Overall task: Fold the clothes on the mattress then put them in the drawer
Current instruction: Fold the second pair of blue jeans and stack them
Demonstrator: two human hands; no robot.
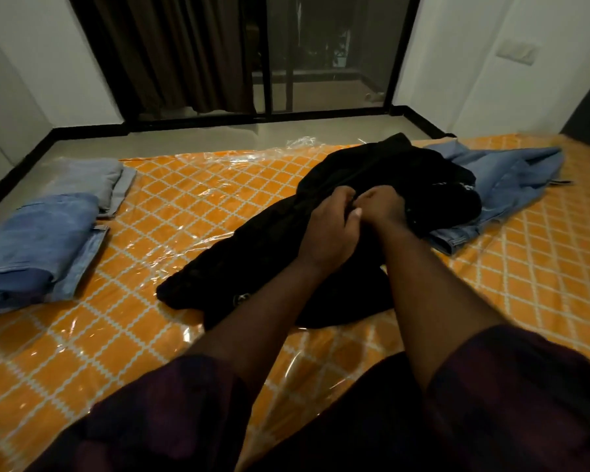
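Since folding seems underway, left hand (327, 229) and right hand (379, 206) pinch the black garment (252, 253) at the centre of the mattress (184, 206), with the folded jeans (38, 240) kept by its left edge.

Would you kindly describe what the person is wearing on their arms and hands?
The left sleeve and right sleeve are dark purplish with a faint check and end near the elbows, leaving forearms bare. The left hand and right hand wear no gloves, watch or visible rings.

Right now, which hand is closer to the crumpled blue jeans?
Right. The right hand grips the black garment just left of the crumpled jeans; the left hand grips it farther left.
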